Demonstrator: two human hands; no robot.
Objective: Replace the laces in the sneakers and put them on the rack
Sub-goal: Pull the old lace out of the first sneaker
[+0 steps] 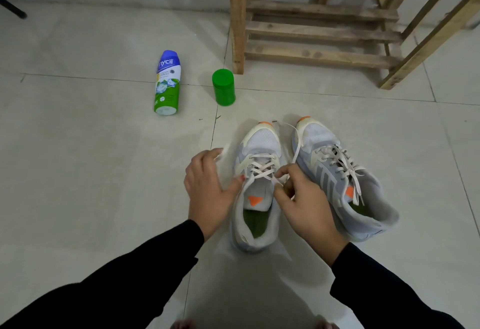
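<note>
While the Nycil powder bottle (pixel 167 82) lies on the floor (pixel 104 147) beyond and left of the fingers (pixel 205 157), a green cap (pixel 223 87) beside it, the left hand (pixel 207 188) pinches a blurred end of the lace (pixel 259 170). Between both hands stands the left sneaker (pixel 255 225); the right hand (pixel 306 206) pinches the lace's other end. Right of those fingers sits the laced right sneaker (pixel 345 186), the wooden rack (pixel 319 30) far beyond.
</note>
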